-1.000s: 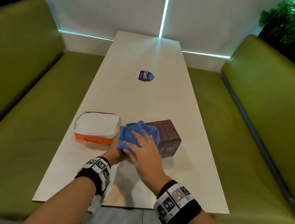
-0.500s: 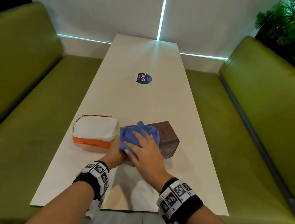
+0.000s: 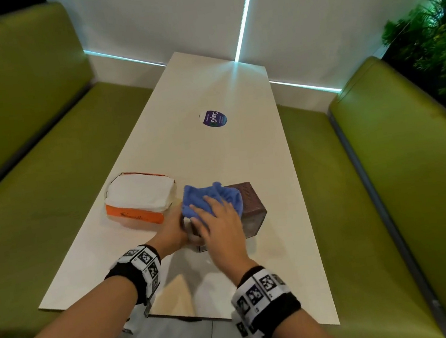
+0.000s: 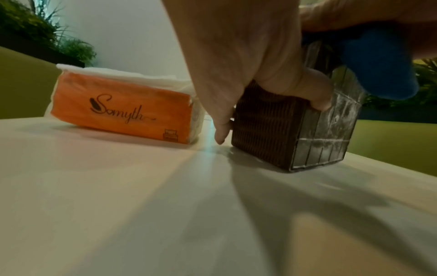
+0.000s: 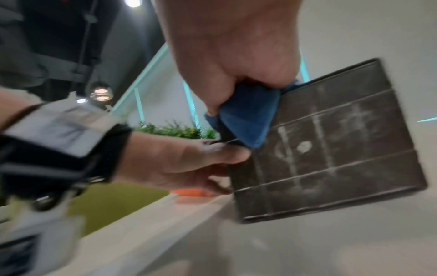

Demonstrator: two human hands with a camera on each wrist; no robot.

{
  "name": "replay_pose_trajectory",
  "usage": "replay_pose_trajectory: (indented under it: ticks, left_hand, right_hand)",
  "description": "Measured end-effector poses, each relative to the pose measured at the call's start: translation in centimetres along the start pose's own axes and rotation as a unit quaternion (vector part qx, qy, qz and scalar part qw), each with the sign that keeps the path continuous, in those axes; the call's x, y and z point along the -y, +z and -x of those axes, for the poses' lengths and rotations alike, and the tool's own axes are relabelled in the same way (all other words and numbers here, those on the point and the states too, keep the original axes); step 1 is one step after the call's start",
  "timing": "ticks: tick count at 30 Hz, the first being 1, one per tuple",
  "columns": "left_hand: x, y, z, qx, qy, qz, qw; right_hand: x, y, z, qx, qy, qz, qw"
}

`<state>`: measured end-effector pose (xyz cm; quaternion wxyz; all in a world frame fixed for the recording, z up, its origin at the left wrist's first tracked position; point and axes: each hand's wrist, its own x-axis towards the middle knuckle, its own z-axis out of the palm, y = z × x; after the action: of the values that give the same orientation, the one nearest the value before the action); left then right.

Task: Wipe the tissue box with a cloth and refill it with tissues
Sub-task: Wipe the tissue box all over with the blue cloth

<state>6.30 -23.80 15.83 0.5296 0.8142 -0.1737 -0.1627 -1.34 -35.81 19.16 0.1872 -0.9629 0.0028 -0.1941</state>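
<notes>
Tissue pack (image 3: 141, 200): lying near the table's (image 3: 214, 153) left edge, just beside the box.
Left grip (image 3: 173, 229): clasping the tissue box (image 3: 251, 204) at its near-left corner.
Right grip (image 3: 220, 222): pressing the blue cloth (image 3: 205, 197) onto the box top, thumb curling on the cloth.
Far table: lying open around the round sticker (image 3: 213, 118).

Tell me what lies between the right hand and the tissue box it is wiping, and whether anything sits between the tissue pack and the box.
Only the blue cloth lies between the right hand and the tissue box; the hand presses it onto the box top. The left hand grips the box's side, in the gap facing the tissue pack. Nothing else visible stands there.
</notes>
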Motion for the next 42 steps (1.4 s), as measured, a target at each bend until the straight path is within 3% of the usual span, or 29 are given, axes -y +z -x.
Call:
replay_pose_trajectory:
  ticks: [2, 6, 7, 9, 11, 13, 15, 18, 20, 22, 25, 28, 30, 32, 36, 38, 42]
  left_hand:
    - [-0.1, 0.1, 0.0, 0.009, 0.02, 0.024, 0.999]
    - [-0.1, 0.4, -0.1, 0.023, 0.013, 0.049, 0.998]
    - [0.1, 0.5, -0.1, 0.02, 0.004, 0.043, 0.999]
    - [0.2, 0.4, -0.1, 0.025, -0.021, 0.048, 0.998]
    - [0.4, 0.4, 0.0, 0.008, 0.019, -0.029, 0.999]
    - [0.0, 0.3, 0.2, -0.012, 0.001, -0.002, 1.0]
    - [0.2, 0.3, 0.2, 0.004, -0.016, 0.053, 0.998]
    - [-0.2, 0.2, 0.7, 0.024, -0.019, 0.07, 0.997]
    - [-0.5, -0.1, 0.9, 0.031, -0.015, 0.079, 0.996]
    - [-0.3, -0.1, 1.1, 0.03, -0.03, 0.116, 0.992]
    - [-0.1, -0.5, 2.2, 0.022, -0.048, 0.202, 0.978]
    - [-0.4, -1.2, 3.4, 0.02, -0.06, 0.258, 0.964]
    - [-0.6, -1.4, 3.9, 0.033, -0.059, 0.292, 0.954]
    - [-1.0, -1.2, 4.1, 0.064, -0.063, 0.335, 0.938]
    - [-2.7, -0.7, 4.4, 0.107, -0.063, 0.344, 0.931]
    - [-2.9, -0.8, 4.4, 0.126, -0.059, 0.328, 0.934]
    - [-3.6, -1.7, 4.9, 0.155, -0.067, 0.311, 0.935]
  right_hand:
    - [-2.5, -1.3, -0.6, -0.008, 0.022, -0.019, 1.0]
    - [-6.8, -3.0, -1.9, -0.039, 0.197, -0.034, 0.979]
    - [-6.1, -2.7, -1.9, -0.031, 0.207, 0.002, 0.978]
    - [-3.1, -1.5, -1.5, -0.017, 0.14, 0.062, 0.988]
    - [-0.2, 0.2, -0.7, -0.002, 0.036, 0.034, 0.999]
    - [0.5, 0.5, 0.1, 0.023, -0.013, 0.01, 1.0]
    - [-1.3, -1.2, -0.2, 0.018, 0.02, -0.033, 0.999]
    - [-5.6, -4.3, -1.1, -0.009, 0.156, -0.129, 0.979]
    - [-8.5, -5.8, -1.3, -0.011, 0.281, -0.195, 0.94]
    - [-10.7, -6.8, -0.8, -0.024, 0.368, -0.357, 0.858]
    - [-12.0, -8.6, 1.7, -0.033, 0.37, -0.596, 0.712]
    - [-11.1, -8.8, 4.3, -0.037, 0.418, -0.706, 0.571]
    - [-10.1, -8.4, 5.5, 0.0, 0.451, -0.728, 0.517]
    - [-8.4, -8.1, 5.8, 0.063, 0.456, -0.728, 0.509]
    - [-5.8, -7.3, 5.4, 0.138, 0.344, -0.784, 0.497]
    - [-5.6, -7.0, 4.8, 0.149, 0.317, -0.786, 0.509]
    - [-6.2, -7.4, 3.6, 0.156, 0.334, -0.753, 0.545]
